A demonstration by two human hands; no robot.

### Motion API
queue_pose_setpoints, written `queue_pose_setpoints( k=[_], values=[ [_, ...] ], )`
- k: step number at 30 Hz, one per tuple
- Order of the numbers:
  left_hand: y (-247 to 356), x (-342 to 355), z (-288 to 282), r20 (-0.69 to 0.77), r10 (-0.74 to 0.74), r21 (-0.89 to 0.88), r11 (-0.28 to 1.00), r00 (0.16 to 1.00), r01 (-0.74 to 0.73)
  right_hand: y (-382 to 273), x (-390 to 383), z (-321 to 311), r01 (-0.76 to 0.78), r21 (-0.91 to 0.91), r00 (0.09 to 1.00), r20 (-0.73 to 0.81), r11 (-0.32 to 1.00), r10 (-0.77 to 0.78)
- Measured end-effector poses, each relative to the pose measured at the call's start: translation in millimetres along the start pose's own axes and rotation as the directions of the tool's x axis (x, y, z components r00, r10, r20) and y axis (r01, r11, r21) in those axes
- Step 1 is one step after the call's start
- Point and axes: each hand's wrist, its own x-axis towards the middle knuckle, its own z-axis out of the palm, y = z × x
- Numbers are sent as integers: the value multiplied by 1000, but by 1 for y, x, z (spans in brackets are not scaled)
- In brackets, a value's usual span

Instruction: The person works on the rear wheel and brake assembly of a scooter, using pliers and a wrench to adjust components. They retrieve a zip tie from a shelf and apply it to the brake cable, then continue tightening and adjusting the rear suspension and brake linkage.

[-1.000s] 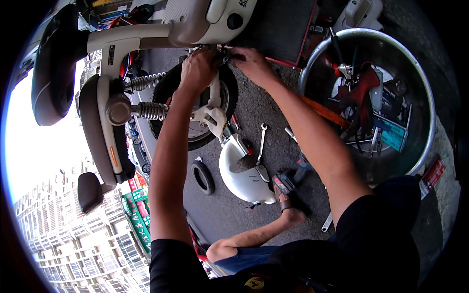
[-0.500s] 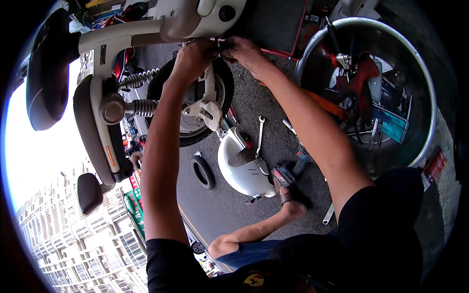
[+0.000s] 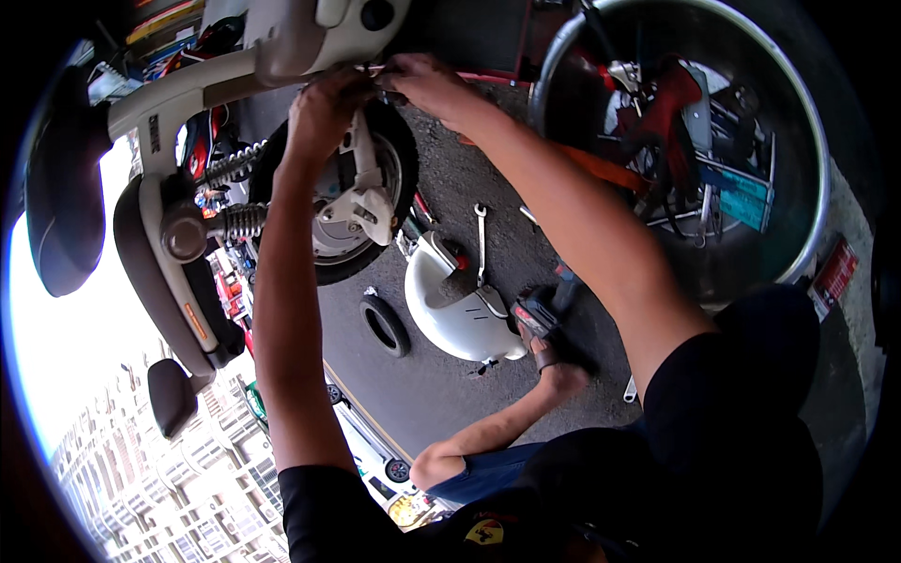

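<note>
Both arms reach far forward to the beige scooter (image 3: 225,89), right beside its wheel (image 3: 399,150). My left hand (image 3: 324,105) is closed at the edge of the frame's underside, fingers curled around a small part that they hide. Close against it, my right hand (image 3: 422,83) pinches with bent fingers. A short, thin metallic piece shows between the two hands, too small to name. Just below the hands are the pale swingarm (image 3: 361,164) and a bracket (image 3: 371,214) at the wheel's hub. Coil shock absorbers (image 3: 230,167) stand left of the wheel.
On the asphalt lie a white fender (image 3: 450,314), a combination wrench (image 3: 481,244), a cordless power tool (image 3: 540,310) by my foot, and a small black tire (image 3: 384,326). At the right, a large metal basin (image 3: 821,188) holds red-black gloves (image 3: 671,103) and several tools.
My view has shifted, so the scooter, basin and floor items sit higher and further left. Both hands stay together at the same spot on the scooter, still closed.
</note>
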Motion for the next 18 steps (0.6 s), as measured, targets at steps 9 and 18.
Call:
queue_pose_setpoints(
  k=[9,18],
  values=[
    [-4,-28,5,-452,37,-22,998,891,-52,-5,-1,-17,-205,66,957,-194,977,214],
    [-25,-13,14,245,-683,-560,479,688,676,66,-53,75,-475,-20,694,-623,880,360]
  ],
)
